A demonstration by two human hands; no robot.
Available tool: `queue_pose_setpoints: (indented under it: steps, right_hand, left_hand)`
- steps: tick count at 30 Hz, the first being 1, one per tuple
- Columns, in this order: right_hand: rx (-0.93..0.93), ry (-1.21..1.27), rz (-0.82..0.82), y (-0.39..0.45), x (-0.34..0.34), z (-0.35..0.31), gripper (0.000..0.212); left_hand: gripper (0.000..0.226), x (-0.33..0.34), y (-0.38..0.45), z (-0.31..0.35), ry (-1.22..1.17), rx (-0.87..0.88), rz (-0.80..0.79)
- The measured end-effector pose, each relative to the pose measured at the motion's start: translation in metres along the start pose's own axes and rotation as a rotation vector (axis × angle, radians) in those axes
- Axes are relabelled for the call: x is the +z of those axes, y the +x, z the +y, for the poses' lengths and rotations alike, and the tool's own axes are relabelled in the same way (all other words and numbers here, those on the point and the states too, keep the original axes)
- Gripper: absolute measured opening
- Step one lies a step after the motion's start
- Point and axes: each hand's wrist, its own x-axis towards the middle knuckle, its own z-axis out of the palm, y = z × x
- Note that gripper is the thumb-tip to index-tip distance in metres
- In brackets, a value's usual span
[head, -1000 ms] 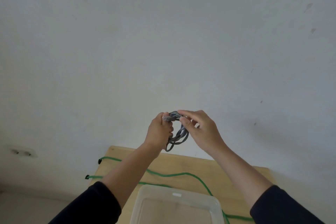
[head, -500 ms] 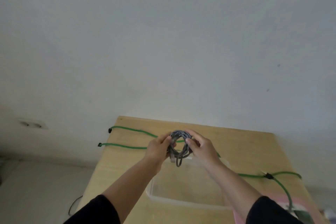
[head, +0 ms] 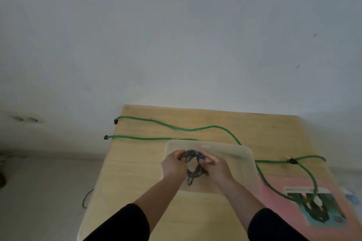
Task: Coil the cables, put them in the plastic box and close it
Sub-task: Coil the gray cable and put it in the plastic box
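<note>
A coiled grey cable hangs between both hands inside the open clear plastic box at the middle of the wooden table. My left hand grips the coil's left side and my right hand grips its right side. A loose end of the grey cable dangles below the coil. A long green cable lies uncoiled across the table behind and to the right of the box, its two black-tipped ends at the table's left edge.
A pink lid with a printed label lies at the right, and the green cable runs over it. A white wall stands behind the table. A wall socket sits low on the left. A thin dark wire lies on the floor.
Both hands have brought the grey coil down from in front of the wall into the plastic box. The camera has tilted down, so more of the table and the pink lid shows.
</note>
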Motion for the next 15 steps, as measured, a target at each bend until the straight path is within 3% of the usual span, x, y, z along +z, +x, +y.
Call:
queue_pose_setpoints:
  steps: [9,15]
  right_hand:
    - [0.047,-0.041,-0.054,0.01,0.011,0.009,0.035]
    - [-0.206,-0.369,-0.07,0.005,0.004,0.007,0.038]
  left_hand:
    - [0.046,0.012,0.009,-0.008,0.235,-0.042,-0.027]
    - [0.044,0.014,0.006,-0.006,0.348,0.0,-0.097]
